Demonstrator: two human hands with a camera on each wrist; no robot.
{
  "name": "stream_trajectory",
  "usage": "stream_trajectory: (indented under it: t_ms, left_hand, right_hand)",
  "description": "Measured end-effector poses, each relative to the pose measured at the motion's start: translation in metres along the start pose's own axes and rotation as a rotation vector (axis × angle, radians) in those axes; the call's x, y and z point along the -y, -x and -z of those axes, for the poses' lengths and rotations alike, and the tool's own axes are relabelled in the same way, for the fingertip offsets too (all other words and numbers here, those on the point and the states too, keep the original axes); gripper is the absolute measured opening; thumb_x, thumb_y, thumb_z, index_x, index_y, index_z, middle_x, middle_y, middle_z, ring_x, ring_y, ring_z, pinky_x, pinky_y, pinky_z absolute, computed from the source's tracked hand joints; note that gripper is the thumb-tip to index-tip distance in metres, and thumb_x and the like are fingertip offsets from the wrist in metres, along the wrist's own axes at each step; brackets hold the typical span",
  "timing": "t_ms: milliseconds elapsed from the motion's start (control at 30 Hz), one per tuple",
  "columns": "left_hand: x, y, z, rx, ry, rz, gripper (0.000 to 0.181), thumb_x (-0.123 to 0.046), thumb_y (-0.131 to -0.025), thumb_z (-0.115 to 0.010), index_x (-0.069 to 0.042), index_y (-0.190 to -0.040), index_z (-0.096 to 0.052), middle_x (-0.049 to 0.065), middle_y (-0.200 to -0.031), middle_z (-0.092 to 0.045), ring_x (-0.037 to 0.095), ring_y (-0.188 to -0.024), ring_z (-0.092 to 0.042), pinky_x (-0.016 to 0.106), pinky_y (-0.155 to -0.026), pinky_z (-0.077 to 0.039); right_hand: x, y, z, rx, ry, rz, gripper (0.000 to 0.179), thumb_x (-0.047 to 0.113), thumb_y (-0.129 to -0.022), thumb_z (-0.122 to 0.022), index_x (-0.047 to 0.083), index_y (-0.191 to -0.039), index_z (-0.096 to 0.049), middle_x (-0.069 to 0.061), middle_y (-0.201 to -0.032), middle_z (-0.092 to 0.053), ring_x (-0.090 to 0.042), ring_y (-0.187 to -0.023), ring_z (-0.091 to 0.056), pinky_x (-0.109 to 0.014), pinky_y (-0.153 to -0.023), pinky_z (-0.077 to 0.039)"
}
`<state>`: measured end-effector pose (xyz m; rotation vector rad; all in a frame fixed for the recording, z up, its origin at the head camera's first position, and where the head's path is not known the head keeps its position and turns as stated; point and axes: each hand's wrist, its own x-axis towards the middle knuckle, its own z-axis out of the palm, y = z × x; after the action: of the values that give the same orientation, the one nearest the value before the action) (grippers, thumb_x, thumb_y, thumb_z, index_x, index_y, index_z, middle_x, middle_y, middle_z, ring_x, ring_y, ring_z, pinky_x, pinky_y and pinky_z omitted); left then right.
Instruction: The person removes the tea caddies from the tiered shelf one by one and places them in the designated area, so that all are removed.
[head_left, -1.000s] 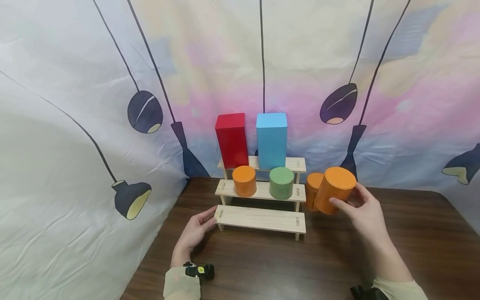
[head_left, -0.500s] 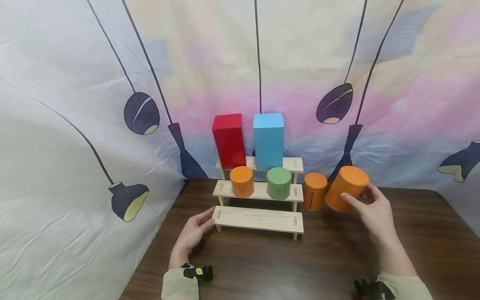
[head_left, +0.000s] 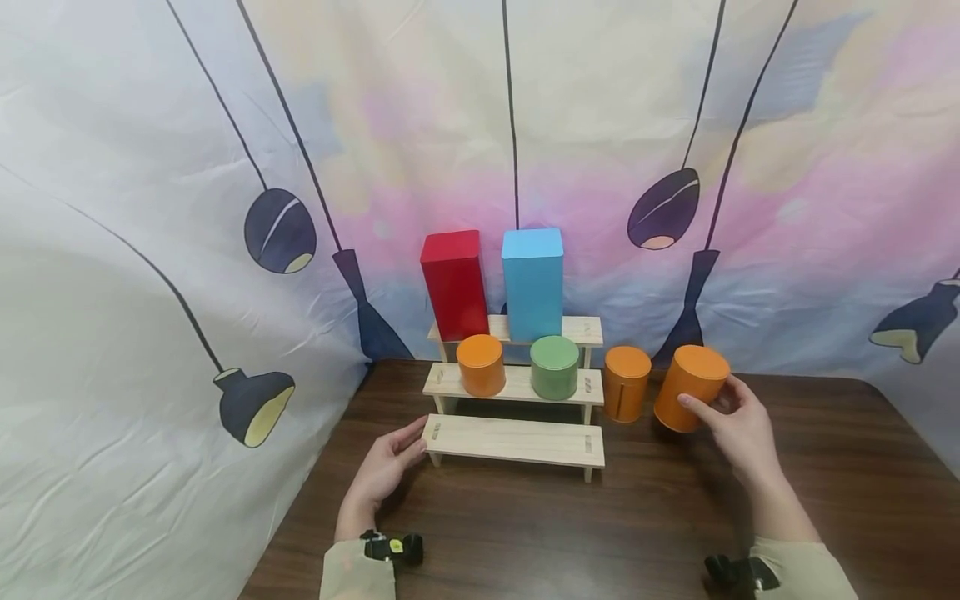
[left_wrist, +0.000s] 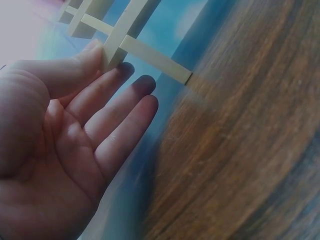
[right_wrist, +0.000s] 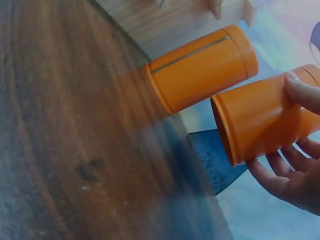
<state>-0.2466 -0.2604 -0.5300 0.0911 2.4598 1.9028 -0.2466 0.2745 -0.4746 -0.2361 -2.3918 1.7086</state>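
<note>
My right hand (head_left: 738,429) grips an orange cylindrical tin (right_wrist: 270,117), thumb on one side and fingers on the other. The tin leans slightly and its bottom edge is off the table. A second orange tin (head_left: 627,385), with a vertical seam, stands upright just left of it, apart from it. With thumb and forefinger, my left hand (left_wrist: 75,110) pinches the left end of the lowest board of a three-step wooden shelf (head_left: 517,440); the other fingers extend loosely. On the middle step stand a short orange tin (head_left: 482,367) and a short green tin (head_left: 555,368).
A tall red box (head_left: 456,287) and a tall light blue box (head_left: 533,285) stand on the top step. Behind the dark wooden table (head_left: 525,533) hangs a backdrop cloth (head_left: 600,108) printed with lamps.
The right hand has carried its orange tin rightward, away from the standing orange tin, then lowered it a little. The left hand keeps its hold on the shelf board.
</note>
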Motion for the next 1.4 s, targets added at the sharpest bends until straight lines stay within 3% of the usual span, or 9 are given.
stream_trajectory:
  t_ms: [100,333,567,867,1167,1400]
  left_hand:
    - [0.001,-0.001,0.000,0.000,0.002,-0.001,0.047,-0.007,-0.109,-0.062,0.000,-0.155,-0.054,0.019,-0.156,-0.055,0.030,-0.137,-0.060,0.032,-0.103,-0.057]
    - [0.002,-0.001,0.001,0.004,0.007,-0.005,0.048,-0.007,-0.108,-0.062,0.000,-0.155,-0.054,0.019,-0.156,-0.055,0.030,-0.137,-0.060,0.032,-0.103,-0.057]
    - [0.003,0.000,0.001,0.004,-0.004,-0.002,0.048,-0.005,-0.108,-0.061,-0.001,-0.156,-0.053,0.020,-0.157,-0.054,0.030,-0.138,-0.059,0.031,-0.103,-0.056]
    - [0.001,0.000,0.001,0.009,0.006,-0.006,0.049,-0.007,-0.108,-0.063,-0.001,-0.156,-0.053,0.018,-0.156,-0.055,0.029,-0.138,-0.059,0.031,-0.104,-0.056]
    - [0.000,0.000,0.000,-0.003,0.005,0.007,0.049,-0.008,-0.108,-0.064,-0.003,-0.155,-0.055,0.017,-0.156,-0.056,0.029,-0.138,-0.059,0.033,-0.105,-0.056]
    - [-0.001,0.001,-0.001,-0.004,0.000,0.008,0.048,-0.008,-0.108,-0.064,-0.003,-0.155,-0.055,0.017,-0.155,-0.056,0.029,-0.138,-0.059,0.033,-0.105,-0.056]
  right_hand:
    - [-0.006,-0.004,-0.004,-0.002,-0.034,-0.023,0.098,0.041,-0.101,-0.076,0.004,-0.171,-0.018,-0.027,-0.170,-0.032,-0.044,-0.153,-0.037,-0.056,-0.120,-0.040]
    - [-0.019,-0.006,-0.016,-0.011,-0.056,-0.032,0.099,0.037,-0.101,-0.077,0.006,-0.172,-0.015,-0.022,-0.171,-0.031,-0.039,-0.154,-0.037,-0.043,-0.120,-0.042]
    - [-0.025,-0.008,-0.026,-0.024,-0.057,-0.008,0.097,0.033,-0.101,-0.077,0.003,-0.171,-0.016,-0.027,-0.170,-0.030,-0.043,-0.154,-0.036,-0.059,-0.121,-0.037]
    - [-0.030,-0.010,-0.031,-0.040,-0.055,-0.002,0.097,0.027,-0.100,-0.080,0.002,-0.170,-0.018,-0.026,-0.172,-0.027,-0.043,-0.157,-0.030,-0.060,-0.123,-0.033]
    - [-0.029,-0.008,-0.029,-0.024,0.038,-0.007,0.092,0.035,-0.101,-0.078,0.009,-0.171,-0.024,-0.030,-0.164,-0.040,-0.046,-0.150,-0.039,-0.061,-0.116,-0.043]
    - [-0.027,-0.011,-0.028,-0.004,0.032,-0.060,0.097,0.027,-0.101,-0.078,-0.001,-0.170,-0.015,-0.033,-0.166,-0.032,-0.048,-0.150,-0.039,-0.061,-0.118,-0.041]
